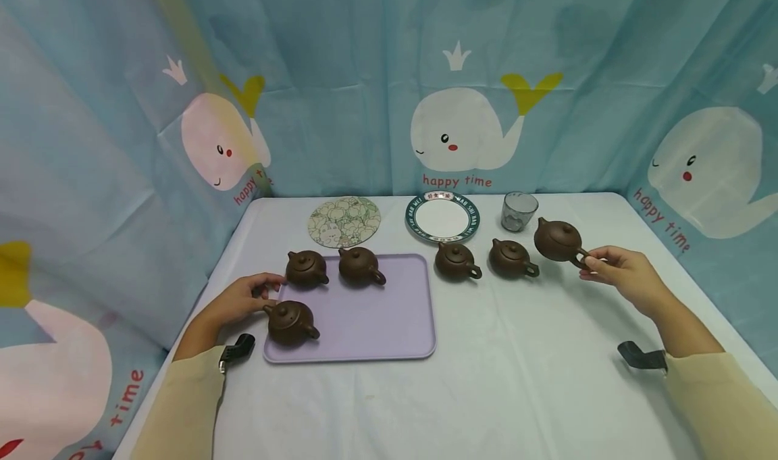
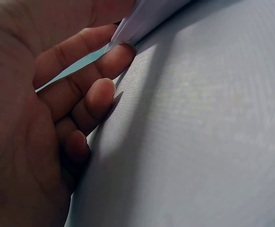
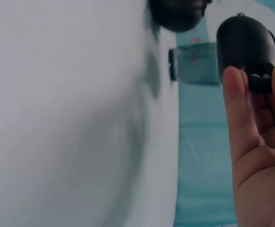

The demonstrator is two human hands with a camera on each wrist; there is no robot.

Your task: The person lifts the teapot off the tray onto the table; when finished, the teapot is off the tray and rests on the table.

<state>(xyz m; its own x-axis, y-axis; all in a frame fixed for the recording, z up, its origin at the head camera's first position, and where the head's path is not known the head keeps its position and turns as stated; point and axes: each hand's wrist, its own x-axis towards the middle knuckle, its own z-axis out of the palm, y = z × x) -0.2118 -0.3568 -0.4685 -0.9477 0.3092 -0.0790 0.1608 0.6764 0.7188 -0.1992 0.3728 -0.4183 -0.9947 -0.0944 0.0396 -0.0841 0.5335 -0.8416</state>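
Observation:
My right hand (image 1: 629, 274) pinches a dark brown teapot (image 1: 558, 240) by its handle, lifted above the white table at the right with its spout toward the back. In the right wrist view thumb and fingertips (image 3: 234, 82) meet at that handle. At the left, my left hand (image 1: 246, 298) holds the left rim of a lavender tray (image 1: 377, 325), its fingers curled at the edge. Three brown teapots sit on the tray: a front one (image 1: 290, 323), a back-left one (image 1: 306, 269) and one beside it (image 1: 361, 267). Two more teapots, one (image 1: 456, 262) and another (image 1: 512, 258), stand right of the tray.
Along the back of the table lie a round patterned mat (image 1: 344, 221) and a green-rimmed plate (image 1: 442, 218). A clear glass (image 1: 519, 211) stands right of the plate, behind the teapots. A blue whale-print curtain (image 1: 365, 122) hangs around the table.

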